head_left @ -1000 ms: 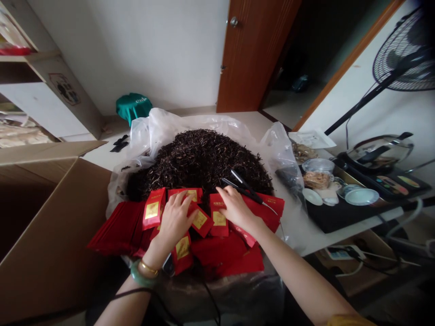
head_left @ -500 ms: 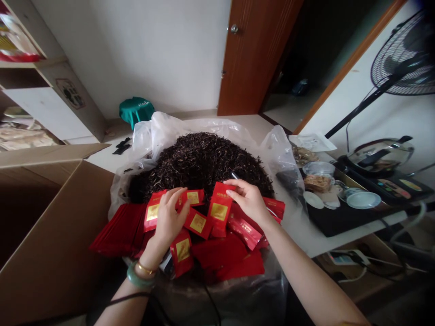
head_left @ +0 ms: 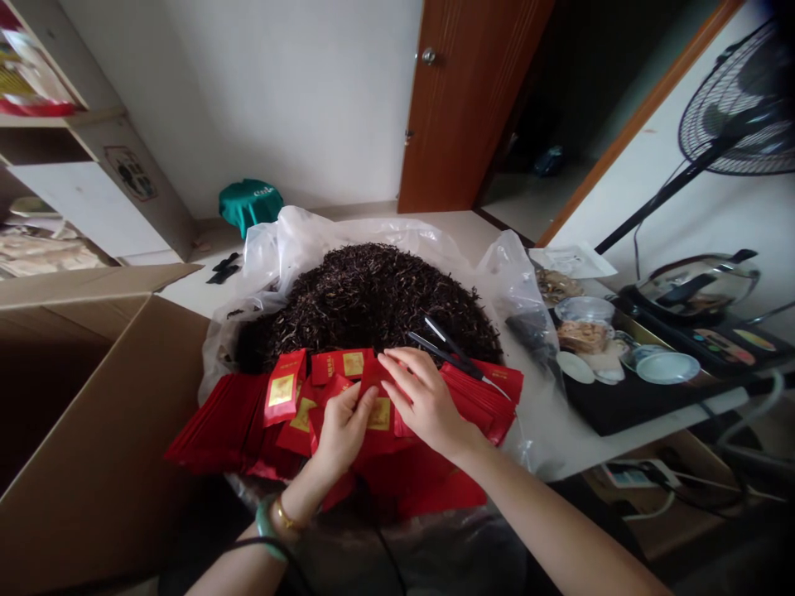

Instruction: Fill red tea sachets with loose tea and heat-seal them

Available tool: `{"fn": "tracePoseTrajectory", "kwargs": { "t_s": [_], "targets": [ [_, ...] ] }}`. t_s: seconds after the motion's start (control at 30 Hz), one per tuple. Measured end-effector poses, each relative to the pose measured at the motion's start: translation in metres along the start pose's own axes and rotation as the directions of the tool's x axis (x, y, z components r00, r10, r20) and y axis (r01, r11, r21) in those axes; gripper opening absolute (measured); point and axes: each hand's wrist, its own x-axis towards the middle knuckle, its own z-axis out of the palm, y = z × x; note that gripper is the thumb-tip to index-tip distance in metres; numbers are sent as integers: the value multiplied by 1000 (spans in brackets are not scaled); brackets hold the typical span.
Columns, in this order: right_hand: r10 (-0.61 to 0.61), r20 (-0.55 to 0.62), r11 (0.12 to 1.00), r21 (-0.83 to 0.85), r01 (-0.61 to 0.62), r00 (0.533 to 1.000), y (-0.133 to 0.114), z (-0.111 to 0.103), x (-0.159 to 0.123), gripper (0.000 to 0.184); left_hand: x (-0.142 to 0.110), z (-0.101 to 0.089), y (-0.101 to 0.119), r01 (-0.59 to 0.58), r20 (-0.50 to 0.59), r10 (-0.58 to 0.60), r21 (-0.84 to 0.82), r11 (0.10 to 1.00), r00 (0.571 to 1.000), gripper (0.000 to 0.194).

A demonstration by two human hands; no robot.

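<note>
Just in front of the dark loose tea leaves [head_left: 378, 290], both hands meet at a red foil packet [head_left: 378, 415] with a gold label. My left hand [head_left: 341, 426] has its thumb and fingers closed on the packet's left side. Over its upper right part bend the fingers of my right hand [head_left: 428, 401], which cover much of it. Another red packet [head_left: 284, 387] leans left of my left hand. Flat red packets [head_left: 217, 422] lie stacked farther left. Beside my right hand, a black and silver two-armed tool [head_left: 460, 356] rests on more red packets [head_left: 481, 406].
Clear plastic sheeting [head_left: 515, 281] surrounds the tea. An open cardboard box [head_left: 118, 439] stands at the left. On the right, a black tray [head_left: 602, 410] bears dishes and a glass kettle [head_left: 699, 285]. A standing fan [head_left: 733, 108] and a green-covered stool [head_left: 250, 205] are farther off.
My right hand has moved left with the red packet, and my left hand has moved right to meet it. The two-armed tool now shows more fully.
</note>
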Motion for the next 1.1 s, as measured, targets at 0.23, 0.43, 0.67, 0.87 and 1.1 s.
{"fn": "tracePoseTrajectory", "kwargs": {
  "t_s": [0.23, 0.43, 0.67, 0.87, 1.1],
  "targets": [
    [-24, -112, 999, 24, 27, 993, -2, -3, 3, 25, 1, -1, 2, 8, -17, -8, -5, 1000, 1000, 39],
    [128, -94, 987, 106, -118, 987, 4, 1, -1, 12, -2, -2, -7, -83, 29, 79, 180, 980, 996, 35],
    [273, 32, 952, 131, -275, 961, 10, 3, -4, 15, 0, -3, -17, -157, 57, 146, 307, 939, 988, 37],
    [150, 121, 988, 12, -153, 981, 4, -4, 1, 24, 3, -4, -13, -201, 115, 170, 365, 909, 979, 28],
    [-76, 144, 997, -14, 79, 987, -2, -9, 4, 28, 6, -11, -9, -207, 215, 144, 312, 927, 966, 30]
  ]
}}
